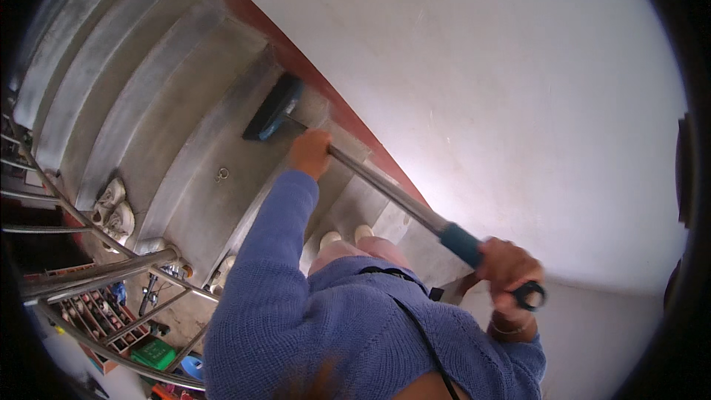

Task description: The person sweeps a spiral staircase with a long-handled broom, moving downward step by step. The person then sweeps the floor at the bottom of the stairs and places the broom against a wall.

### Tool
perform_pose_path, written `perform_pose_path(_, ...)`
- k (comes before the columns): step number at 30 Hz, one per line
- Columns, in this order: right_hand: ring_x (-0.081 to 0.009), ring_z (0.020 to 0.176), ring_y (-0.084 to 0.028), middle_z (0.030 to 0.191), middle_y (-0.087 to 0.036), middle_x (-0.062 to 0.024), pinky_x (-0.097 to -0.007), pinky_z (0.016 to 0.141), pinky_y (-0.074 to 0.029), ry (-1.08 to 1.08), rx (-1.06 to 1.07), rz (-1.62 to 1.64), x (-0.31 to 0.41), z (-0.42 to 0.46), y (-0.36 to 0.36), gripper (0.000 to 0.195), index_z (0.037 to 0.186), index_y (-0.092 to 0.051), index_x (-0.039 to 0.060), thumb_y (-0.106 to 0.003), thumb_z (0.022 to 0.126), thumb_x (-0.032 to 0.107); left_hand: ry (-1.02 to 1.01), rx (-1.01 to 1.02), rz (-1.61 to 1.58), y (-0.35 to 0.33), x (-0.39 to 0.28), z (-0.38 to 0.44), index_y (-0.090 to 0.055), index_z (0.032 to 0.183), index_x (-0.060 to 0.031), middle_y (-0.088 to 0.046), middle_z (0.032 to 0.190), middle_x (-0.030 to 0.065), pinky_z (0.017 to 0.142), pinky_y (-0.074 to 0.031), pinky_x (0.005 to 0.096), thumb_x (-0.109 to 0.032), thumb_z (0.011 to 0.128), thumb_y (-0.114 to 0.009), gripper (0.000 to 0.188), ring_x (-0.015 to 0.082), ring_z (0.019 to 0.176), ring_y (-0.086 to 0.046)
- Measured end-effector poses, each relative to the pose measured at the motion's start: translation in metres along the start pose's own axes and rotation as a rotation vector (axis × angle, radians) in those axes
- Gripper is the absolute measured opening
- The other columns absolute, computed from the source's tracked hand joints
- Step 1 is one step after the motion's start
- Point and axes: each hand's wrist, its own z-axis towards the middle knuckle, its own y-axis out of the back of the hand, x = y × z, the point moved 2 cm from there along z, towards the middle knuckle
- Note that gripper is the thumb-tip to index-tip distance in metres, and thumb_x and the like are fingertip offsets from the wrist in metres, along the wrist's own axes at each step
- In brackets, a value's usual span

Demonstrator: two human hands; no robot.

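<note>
A broom with a dark, blue-edged head (273,106) and a metal handle (383,184) runs slantwise across the view. My left hand (312,151) is wrapped around the handle low down, not far from the head. At the upper end, my right hand (508,269) grips the teal sleeve (462,244), and a black hanging loop (529,294) sticks out past it. The bristles are at a grey stair tread (219,178), near the wall side. A small ring-shaped item (223,174) lies on that same tread.
Curved stairs (150,66) rise to the upper left. A white wall (500,94) with a red skirting band (344,103) borders the right. Metal railing (111,272) lines the left, with white shoes (115,212) beside it. Below are a shoe rack (103,316) and a green box (154,354).
</note>
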Motion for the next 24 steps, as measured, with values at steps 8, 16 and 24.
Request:
perform_pose_path(8,-0.0092,0.053,-0.050,0.058,-0.055,0.0008,-0.0256,0.058,-0.032,0.505,-0.192,0.101,0.107,-0.076,0.053,0.023,0.063,-0.049,0.0140,-0.070,0.067,0.022,-0.269,0.126,-0.204,0.066,-0.089,-0.034,-0.055,0.079,-0.0166,-0.055,0.079,0.0012,0.090,-0.022,0.0497,-0.012,0.064,-0.060,0.016,0.0201,0.087,-0.051)
perform_pose_path(16,-0.0142,0.061,-0.048,0.062,-0.049,0.0003,-0.0357,0.079,-0.035,0.003,-0.033,-0.089,-0.021,0.004,-0.032,0.028,0.067,-0.045,0.0136,-0.068,0.068,0.030,0.183,0.108,0.082,0.024,0.015,0.003,-0.055,0.082,-0.0145,-0.055,0.089,0.0016,0.086,-0.027,0.0511,-0.013,0.069,-0.059,0.014,0.0210,0.094,-0.048)
perform_pose_path(24,-0.0108,0.050,-0.038,0.052,-0.040,0.0020,-0.0294,0.065,-0.035,0.050,-0.093,-0.370,0.080,-0.071,0.034,0.033,0.060,-0.036,0.0145,-0.067,0.068,0.023,-0.140,0.231,0.051,-0.009,-0.075,-0.035,-0.058,0.091,-0.0162,-0.057,0.092,0.0045,0.085,-0.028,0.0514,-0.017,0.079,-0.044,0.018,0.0251,0.093,-0.051)
